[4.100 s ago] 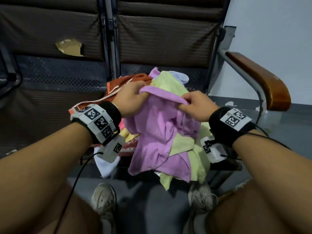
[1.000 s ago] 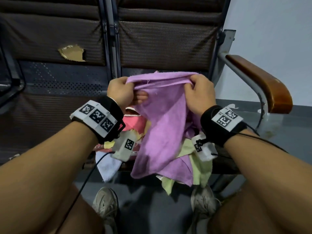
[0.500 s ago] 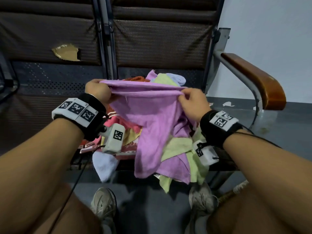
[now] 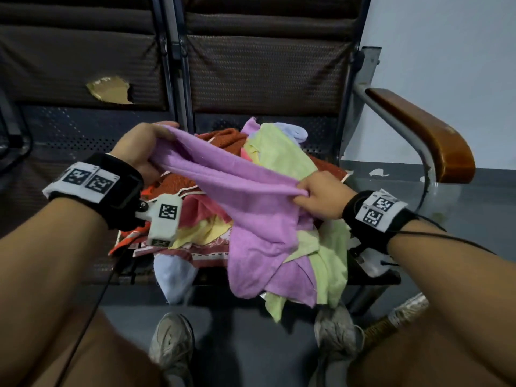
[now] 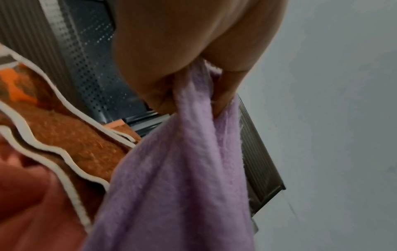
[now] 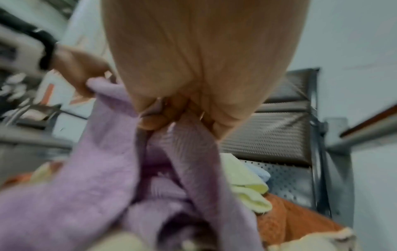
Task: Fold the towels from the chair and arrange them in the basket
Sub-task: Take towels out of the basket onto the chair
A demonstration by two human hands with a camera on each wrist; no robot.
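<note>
A purple towel (image 4: 237,191) is stretched between my two hands above a heap of towels on the chair seat. My left hand (image 4: 145,146) pinches its upper left corner (image 5: 193,101). My right hand (image 4: 315,195) grips the opposite edge (image 6: 176,132), lower and nearer to me. The rest of the purple towel hangs over the seat's front edge. Under it lie light green towels (image 4: 282,152), an orange-brown towel with white trim (image 4: 178,182) (image 5: 71,135), a pink one (image 4: 201,210) and a pale blue one (image 4: 173,275). No basket is in view.
The chair has a dark padded back (image 4: 265,65) and a wooden armrest (image 4: 424,135) on the right. A second seat with a torn back (image 4: 111,90) stands to the left. My shoes (image 4: 171,342) rest on the grey floor below the seat.
My hands have drawn apart, spreading the purple towel. The left hand moved up and left, the right hand came down toward me. Four seconds ago both hands were bunched on it in the heap.
</note>
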